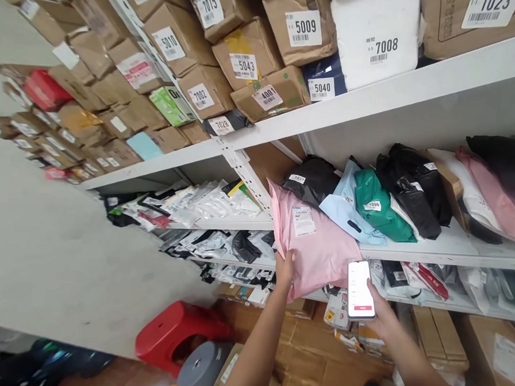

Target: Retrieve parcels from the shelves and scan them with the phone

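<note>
My left hand [284,269] is closed on the lower left edge of a pink mailer bag [323,251], which carries a white shipping label [303,221] near its top. The bag hangs in front of the middle shelf. In my right hand [379,306] is a smartphone [360,289], its lit white screen showing a red button at the bottom. Its text is too small to read. The phone stands beside the bag's lower right corner. Behind the bag lie a black parcel [312,178] marked 6033, a light blue bag [347,203] and a green bag [373,202].
Numbered cardboard boxes [304,29] and a white package [375,43] fill the upper shelf [374,98]. Lower shelves hold several flat plastic packets [214,202]. A red stool [168,332] and a grey round stool [203,366] stand at lower left. Large cartons [491,352] sit at lower right.
</note>
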The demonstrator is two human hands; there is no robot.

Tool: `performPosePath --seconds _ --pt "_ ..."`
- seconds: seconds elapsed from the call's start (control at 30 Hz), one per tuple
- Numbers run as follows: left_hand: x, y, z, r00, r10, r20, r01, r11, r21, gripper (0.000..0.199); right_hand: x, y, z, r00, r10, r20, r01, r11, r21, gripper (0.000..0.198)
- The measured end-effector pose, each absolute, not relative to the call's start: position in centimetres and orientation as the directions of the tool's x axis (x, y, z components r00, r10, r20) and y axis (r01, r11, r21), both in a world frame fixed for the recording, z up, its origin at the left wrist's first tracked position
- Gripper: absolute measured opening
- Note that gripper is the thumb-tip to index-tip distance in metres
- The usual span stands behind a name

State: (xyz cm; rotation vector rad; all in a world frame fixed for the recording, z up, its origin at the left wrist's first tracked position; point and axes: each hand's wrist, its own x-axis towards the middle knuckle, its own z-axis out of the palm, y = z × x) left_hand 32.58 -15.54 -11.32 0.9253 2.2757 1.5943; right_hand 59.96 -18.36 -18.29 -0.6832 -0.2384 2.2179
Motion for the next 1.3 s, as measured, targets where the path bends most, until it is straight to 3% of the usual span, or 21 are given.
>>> performPosePath --seconds 0.13,0.3,0.47,0.67,0.83,1.3 --pt "32.0 -15.4 -11.9 -0.781 0.61 0.133 0.336 0.23 0.913 0.052 58.7 -16.9 -16.0 -0.623 0.717 -0.311 -0.583 -0.691 -0.427 0.077" --pt "31.1 -15.2 -13.1 -0.696 0.702 0.151 0.316 0.111 0.942 0.054 57.0 -15.3 -15.2 -0.716 0.674 -0.183 -0.524 -0.692 -0.497 0.069" --pt "30.6 -15.7 -14.1 -0.69 0.717 0.099 0.219 0.076 0.973 0.059 55.5 -15.1 -15.0 -0.739 0.668 -0.09 -0.53 -0.659 -0.534 0.06" --pt "31.0 -16.0 -13.9 -0.67 0.738 0.079 0.182 0.06 0.981 0.061 55.0 -14.9 -13.0 -0.755 0.655 0.008 -0.512 -0.583 -0.631 0.09" --pt "31.2 -16.2 -13.6 -0.665 0.745 0.042 0.152 0.08 0.985 0.063 54.3 -14.3 -13.3 -0.753 0.657 0.037 -0.525 -0.567 -0.635 0.101" --pt "31.1 -16.3 -13.3 -0.655 0.755 -0.013 0.137 0.136 0.981 0.059 54.2 -14.1 -12.3 -0.751 0.66 0.022 -0.505 -0.552 -0.663 0.09"
